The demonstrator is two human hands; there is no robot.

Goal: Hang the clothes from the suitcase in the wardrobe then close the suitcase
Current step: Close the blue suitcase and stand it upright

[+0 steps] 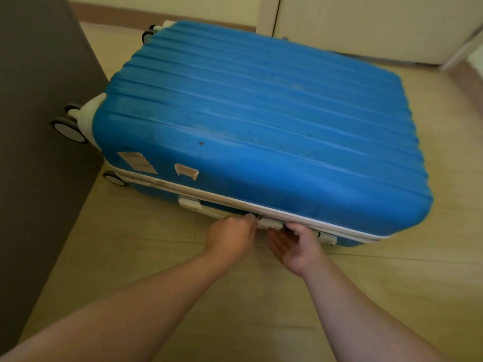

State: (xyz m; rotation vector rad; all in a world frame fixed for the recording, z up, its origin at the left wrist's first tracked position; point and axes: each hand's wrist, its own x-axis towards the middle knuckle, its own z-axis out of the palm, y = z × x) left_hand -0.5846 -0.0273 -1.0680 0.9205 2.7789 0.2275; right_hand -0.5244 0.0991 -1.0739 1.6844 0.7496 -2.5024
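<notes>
A blue ribbed hard-shell suitcase (256, 121) lies flat on the floor with its lid down, a white zipper band (209, 195) running along its near side. My left hand (230, 235) pinches a small zipper pull at the middle of that band. My right hand (296, 245) sits just to the right, palm turned up, fingertips touching the suitcase's side by the white handle mount (270, 223). No clothes are visible.
A dark grey panel (39, 113) stands at the left, close to the suitcase's wheels (69, 129). Cream wardrobe doors (366, 24) rise behind the suitcase. Light wooden floor (261, 296) spreads in front and to the right.
</notes>
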